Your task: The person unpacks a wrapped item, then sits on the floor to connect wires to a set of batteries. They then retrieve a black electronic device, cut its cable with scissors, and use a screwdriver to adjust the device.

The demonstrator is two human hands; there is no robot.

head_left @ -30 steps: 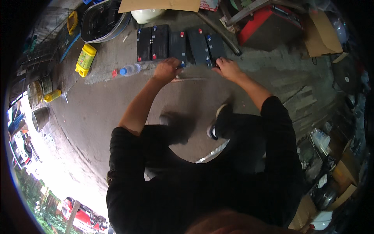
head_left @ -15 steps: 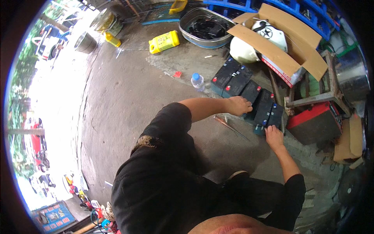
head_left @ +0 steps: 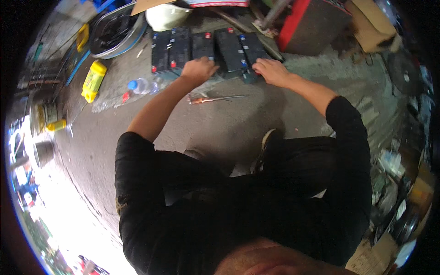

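Batteries (head_left: 201,46) in row on floor (head_left: 220,121); bottle (head_left: 143,86) front-left, screwdriver (head_left: 208,99) before them, basin (head_left: 130,40) left.

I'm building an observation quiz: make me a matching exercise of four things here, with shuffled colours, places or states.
1. Left hand
2. Screwdriver-like tool
3. Bottle nearest the batteries
4. Big jug

A. Yellow
B. Handle end to the left
C. At the third battery from the left
D. Clear, blue-capped

Pairs: 1-C; 2-B; 3-D; 4-A
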